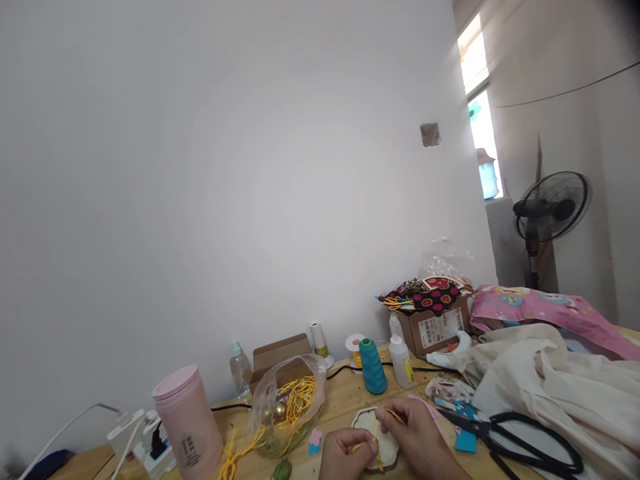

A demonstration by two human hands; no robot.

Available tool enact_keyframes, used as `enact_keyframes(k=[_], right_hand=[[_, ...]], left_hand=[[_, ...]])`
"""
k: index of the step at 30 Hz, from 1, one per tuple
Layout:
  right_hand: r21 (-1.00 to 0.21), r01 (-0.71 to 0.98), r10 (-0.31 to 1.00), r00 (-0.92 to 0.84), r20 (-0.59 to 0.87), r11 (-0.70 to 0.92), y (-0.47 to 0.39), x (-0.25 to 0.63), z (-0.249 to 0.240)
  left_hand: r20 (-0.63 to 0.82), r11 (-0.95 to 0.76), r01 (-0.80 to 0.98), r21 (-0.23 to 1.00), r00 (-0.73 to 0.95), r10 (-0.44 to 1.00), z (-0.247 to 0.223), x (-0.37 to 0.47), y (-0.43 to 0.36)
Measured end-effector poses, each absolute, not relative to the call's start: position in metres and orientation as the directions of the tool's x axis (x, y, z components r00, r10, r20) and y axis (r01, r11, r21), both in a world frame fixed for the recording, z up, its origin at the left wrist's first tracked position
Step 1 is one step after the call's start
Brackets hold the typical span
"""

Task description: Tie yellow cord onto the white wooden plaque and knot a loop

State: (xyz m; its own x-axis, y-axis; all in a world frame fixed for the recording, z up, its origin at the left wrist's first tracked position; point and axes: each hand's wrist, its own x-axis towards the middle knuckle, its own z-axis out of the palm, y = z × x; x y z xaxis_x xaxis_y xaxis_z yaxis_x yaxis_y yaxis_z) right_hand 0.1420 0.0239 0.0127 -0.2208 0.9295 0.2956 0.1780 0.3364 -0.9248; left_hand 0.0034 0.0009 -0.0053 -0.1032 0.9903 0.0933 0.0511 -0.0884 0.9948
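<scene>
My left hand point(349, 453) is closed in a pinch on a yellow cord point(379, 460). Close beside it, my right hand point(413, 430) also pinches the cord between thumb and fingers. Both hands are over a cream, scallop-edged fabric piece point(367, 420) with a dark rim, lying on the wooden table. My hands cover much of that piece, so whether the cord is fastened to it I cannot tell. Black-handled scissors point(493, 433) lie just right of my right hand. A small pink and blue felt cutout point(315, 441) lies left of my left hand.
A clear bag of yellow cords point(295, 400) and a pink tumbler point(187, 420) stand left. Behind are a teal thread cone point(373, 367), a glue bottle point(401, 363) and a filled cardboard box point(435, 327). A glue gun point(453, 357) and cream cloth point(565, 380) lie right.
</scene>
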Motion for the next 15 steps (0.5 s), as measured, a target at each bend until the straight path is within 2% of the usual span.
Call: enact_keyframes(k=[2,6,10,12,14,15], right_hand=[[-0.932,0.12,0.93,-0.184,0.318,0.343,0.028,0.145,0.017],[-0.972,0.002,0.963,-0.133,0.233,0.236,0.038,0.154,0.022],[-0.976,-0.009,0.976,-0.009,0.216,0.216,0.046,0.164,0.024],[-0.955,0.075,0.949,0.112,0.295,0.288,0.045,0.169,0.026],[-0.872,0.22,0.861,0.176,0.477,0.438,0.04,0.17,0.028],[-0.799,0.294,0.803,0.141,0.579,0.524,0.036,0.168,0.029]], left_hand=[[0.073,-0.075,-0.011,0.997,-0.125,0.989,-0.007,0.001,0.001],[0.042,-0.064,-0.13,0.989,-0.165,0.985,-0.008,0.0,0.001],[0.052,-0.08,-0.126,0.989,-0.212,0.976,-0.005,0.002,-0.001],[0.062,-0.093,-0.132,0.987,-0.222,0.973,-0.004,0.002,-0.001],[0.049,-0.08,-0.148,0.986,-0.204,0.978,-0.003,0.001,-0.001],[0.039,-0.069,-0.151,0.986,-0.189,0.981,-0.003,0.0,-0.001]])
